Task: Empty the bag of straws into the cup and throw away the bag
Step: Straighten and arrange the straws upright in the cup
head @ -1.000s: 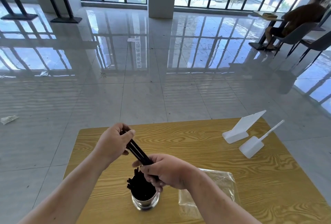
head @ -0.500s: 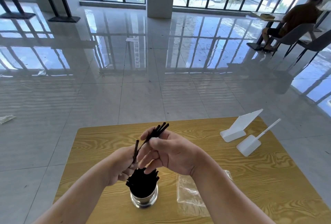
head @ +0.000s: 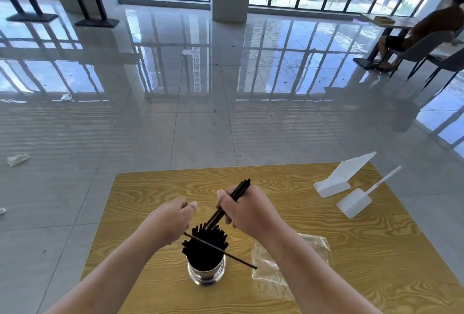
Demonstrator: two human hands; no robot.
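Poking up through the tight right hand (head: pixel 247 210), black straws (head: pixel 234 199) over the cup (head: pixel 206 272); left hand (head: pixel 169 220) curled, grip unclear.

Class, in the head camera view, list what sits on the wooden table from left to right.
Metal cup of black straws → empty clear bag → white sign stand → white scoop.

Beside the cup (head: pixel 206 272), the left part of the clear bag (head: pixel 311 248) is covered by the right forearm, and its outline is hard to trace. The lower lengths of the straws (head: pixel 204 243) are concealed inside the cup. The fingertips of the left hand (head: pixel 168 220), above the cup, are blurred, so its grip cannot be judged. Both forearms are cut off by the bottom edge below the cup.
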